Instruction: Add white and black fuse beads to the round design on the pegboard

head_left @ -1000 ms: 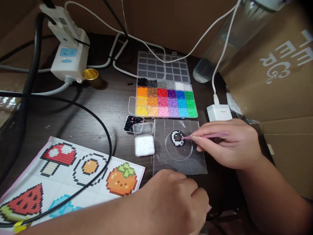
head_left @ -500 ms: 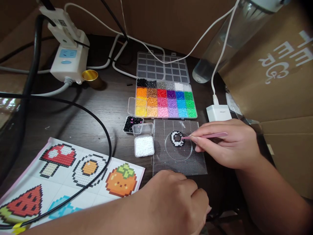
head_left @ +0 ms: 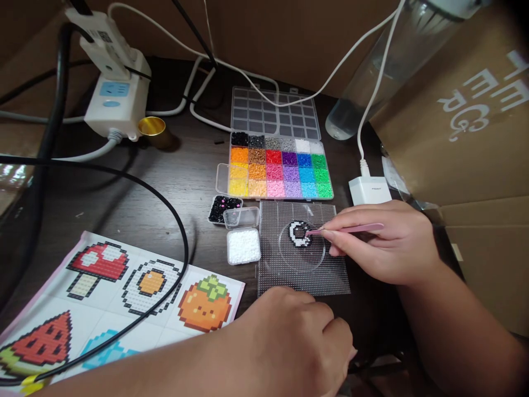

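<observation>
Pink tweezers point(head_left: 357, 228) are pinched in my right hand point(head_left: 390, 242), their tip at the right inner part of a small black-and-white bead ring point(head_left: 294, 240). That ring sits on a clear pegboard point(head_left: 303, 281) with a round outline on it. My left hand point(head_left: 301, 336) rests at the board's near edge, fingers curled under and hidden, so whether it holds anything does not show. Left of the board stand a small box of white beads point(head_left: 243, 247) and a box of black beads point(head_left: 221, 209) with a few pink ones.
A sectioned case of coloured beads point(head_left: 273, 172) lies open behind the board. A pattern sheet point(head_left: 161, 336) is at the left, crossed by a black cable point(head_left: 165, 196). Around them are a power strip point(head_left: 119, 99), gold cup point(head_left: 152, 132), white charger point(head_left: 369, 190), bottle point(head_left: 359, 94) and cardboard box point(head_left: 463, 165).
</observation>
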A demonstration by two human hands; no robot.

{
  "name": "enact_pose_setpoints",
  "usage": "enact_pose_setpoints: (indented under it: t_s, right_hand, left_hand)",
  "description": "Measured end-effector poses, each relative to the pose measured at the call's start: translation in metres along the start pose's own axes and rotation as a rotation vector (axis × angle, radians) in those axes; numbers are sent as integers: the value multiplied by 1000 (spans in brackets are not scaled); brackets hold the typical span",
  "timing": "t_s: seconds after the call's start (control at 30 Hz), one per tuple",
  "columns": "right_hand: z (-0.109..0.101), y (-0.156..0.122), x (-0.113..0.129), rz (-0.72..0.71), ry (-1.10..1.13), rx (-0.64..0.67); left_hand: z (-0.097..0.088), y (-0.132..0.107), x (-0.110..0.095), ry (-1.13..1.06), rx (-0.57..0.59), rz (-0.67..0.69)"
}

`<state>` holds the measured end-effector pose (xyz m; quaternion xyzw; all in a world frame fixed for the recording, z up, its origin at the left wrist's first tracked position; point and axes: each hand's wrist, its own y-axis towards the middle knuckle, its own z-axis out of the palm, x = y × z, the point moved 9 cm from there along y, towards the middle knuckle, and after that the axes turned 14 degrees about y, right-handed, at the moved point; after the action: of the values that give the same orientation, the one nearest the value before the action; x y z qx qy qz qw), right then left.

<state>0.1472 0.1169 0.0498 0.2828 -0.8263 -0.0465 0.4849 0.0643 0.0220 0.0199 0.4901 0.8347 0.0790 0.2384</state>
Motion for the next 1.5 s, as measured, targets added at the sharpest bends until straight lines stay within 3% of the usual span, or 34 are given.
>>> enact_pose_setpoints:
  t_s: [0.5,1.3,1.4,1.5]
  right_hand:
    - [-10,0,6,-22,-2,-34]
    - [-4,-1,-1,7,20,-14]
    - [-7,-2,1,18,37,-58]
    - [-20,-4,1,50,74,-204]
  left_hand:
    - [0,-2,-1,22,-27,2]
    - [-1,-2,-2,28,-32,33]
    - [-2,-1,-2,23,-46,34]
    - [-11,-3,-10,19,-76,73]
